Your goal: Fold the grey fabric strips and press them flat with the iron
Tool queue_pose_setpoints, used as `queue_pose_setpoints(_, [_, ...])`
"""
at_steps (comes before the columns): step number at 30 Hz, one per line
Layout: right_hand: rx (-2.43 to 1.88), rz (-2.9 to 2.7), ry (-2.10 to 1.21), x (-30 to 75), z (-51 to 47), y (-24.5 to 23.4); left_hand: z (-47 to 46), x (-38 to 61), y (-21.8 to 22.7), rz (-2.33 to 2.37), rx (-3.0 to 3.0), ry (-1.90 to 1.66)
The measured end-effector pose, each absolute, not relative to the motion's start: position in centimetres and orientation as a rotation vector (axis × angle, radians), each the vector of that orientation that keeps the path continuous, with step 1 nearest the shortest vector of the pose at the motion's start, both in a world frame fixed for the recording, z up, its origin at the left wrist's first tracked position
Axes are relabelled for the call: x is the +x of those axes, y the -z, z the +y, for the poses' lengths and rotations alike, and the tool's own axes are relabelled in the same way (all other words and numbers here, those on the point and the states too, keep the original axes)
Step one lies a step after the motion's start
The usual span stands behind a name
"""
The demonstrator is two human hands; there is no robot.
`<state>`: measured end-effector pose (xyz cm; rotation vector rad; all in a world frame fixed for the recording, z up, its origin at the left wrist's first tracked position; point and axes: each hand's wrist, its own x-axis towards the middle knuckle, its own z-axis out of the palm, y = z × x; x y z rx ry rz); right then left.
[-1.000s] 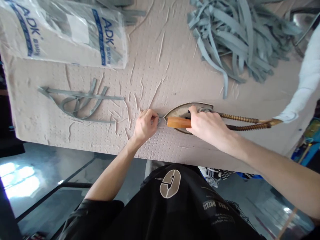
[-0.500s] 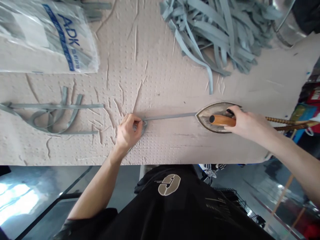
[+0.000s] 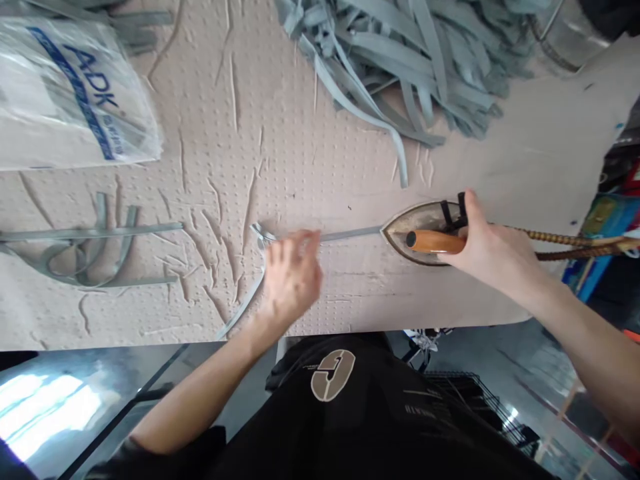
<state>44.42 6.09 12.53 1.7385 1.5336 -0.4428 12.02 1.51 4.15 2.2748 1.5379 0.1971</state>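
My right hand is wrapped round the wooden handle of a clothes iron, whose pointed metal body lies flat on the padded table. From under the iron's tip a narrow grey fabric strip runs left toward my left hand. That hand is smeared by motion and hovers over the strip, its fingers bent; whether it grips anything cannot be made out. Left of it, the strip's loose part bends down toward the table's front edge, with a folded bit above.
A heap of grey strips lies at the back, beside a metal container. A printed plastic bag sits back left. Several looped strips lie at left. Two brown-wrapped cords trail right from the iron.
My left hand has come off the strip's gathered end and moved right along it. That end now shows on the table. My right hand stays on the iron, its thumb raised. The view has shifted.
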Motion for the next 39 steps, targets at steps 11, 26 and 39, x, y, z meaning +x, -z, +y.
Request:
queue_pose_setpoints(11, [1.688, 1.687, 0.476, 41.1, 5.8, -12.0, -0.9, 14.4, -1.3, 1.211, 2.45, 0.047])
queue_pose_setpoints(26, [1.554, 1.867, 0.422, 36.6, 5.6, -11.5, -2.6, 8.0, -3.0, 1.325, 2.461, 0.291])
queue_pose_setpoints(39, [1.528, 2.085, 0.382, 30.8, 4.7, -11.1, -1.0, 6.1, -5.8, 1.346, 2.493, 0.352])
